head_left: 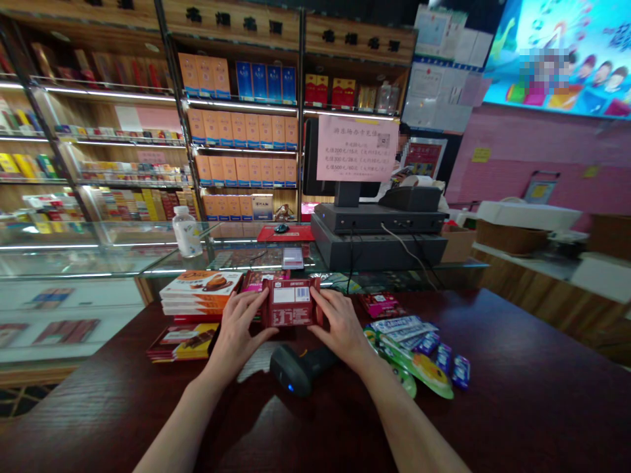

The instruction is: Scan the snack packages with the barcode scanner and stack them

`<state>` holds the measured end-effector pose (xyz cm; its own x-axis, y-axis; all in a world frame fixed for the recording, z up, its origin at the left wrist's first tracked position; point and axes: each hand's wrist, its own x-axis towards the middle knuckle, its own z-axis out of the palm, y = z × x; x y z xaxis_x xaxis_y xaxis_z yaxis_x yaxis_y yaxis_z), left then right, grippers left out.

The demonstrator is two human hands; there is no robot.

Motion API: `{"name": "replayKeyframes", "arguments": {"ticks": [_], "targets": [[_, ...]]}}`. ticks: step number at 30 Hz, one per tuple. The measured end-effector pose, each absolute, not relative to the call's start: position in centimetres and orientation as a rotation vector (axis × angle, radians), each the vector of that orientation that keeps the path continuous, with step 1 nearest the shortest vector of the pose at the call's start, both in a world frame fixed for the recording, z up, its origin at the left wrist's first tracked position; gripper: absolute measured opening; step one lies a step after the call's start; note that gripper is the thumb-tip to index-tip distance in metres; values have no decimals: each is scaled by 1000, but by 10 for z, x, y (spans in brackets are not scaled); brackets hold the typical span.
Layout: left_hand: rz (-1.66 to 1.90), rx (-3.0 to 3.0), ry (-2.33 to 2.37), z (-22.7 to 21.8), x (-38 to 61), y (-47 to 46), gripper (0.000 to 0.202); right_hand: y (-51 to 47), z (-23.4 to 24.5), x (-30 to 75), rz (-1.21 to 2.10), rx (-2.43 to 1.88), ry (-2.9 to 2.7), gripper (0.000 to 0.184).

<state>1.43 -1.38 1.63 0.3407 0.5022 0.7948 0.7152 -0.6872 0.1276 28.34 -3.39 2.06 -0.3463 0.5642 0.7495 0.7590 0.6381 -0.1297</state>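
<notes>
Between both hands is a dark red snack packet (290, 303), its back with white label and barcode turned toward me. My left hand (240, 328) grips its left end, and my right hand (342, 322) grips its right end. Just below the packet, a black barcode scanner (292, 369) with a small blue light lies on the dark wooden counter. Beside my left hand are stacked white and orange boxes (200, 289) and several chocolate bars (185, 341). Right of my right hand lie blue-and-white candy packs (401, 327) and green blister packs (419, 364); another red packet (379, 304) is behind them.
Behind the counter (315, 433) runs a glass display case (236, 259) with a white bottle (187, 231) on it. A register monitor with a pink sign (355, 148) stands above a black cash drawer (379, 246). Shelves of boxes (246, 129) line the back, with a person (403, 141) partly hidden.
</notes>
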Motion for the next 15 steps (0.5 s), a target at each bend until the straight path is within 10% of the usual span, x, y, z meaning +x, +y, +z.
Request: {"name": "replayKeyframes", "arguments": {"ticks": [15], "targets": [[-1290, -2243, -1072, 23, 18, -21, 77, -40, 27, 276, -465, -1039, -1909, 53]]}}
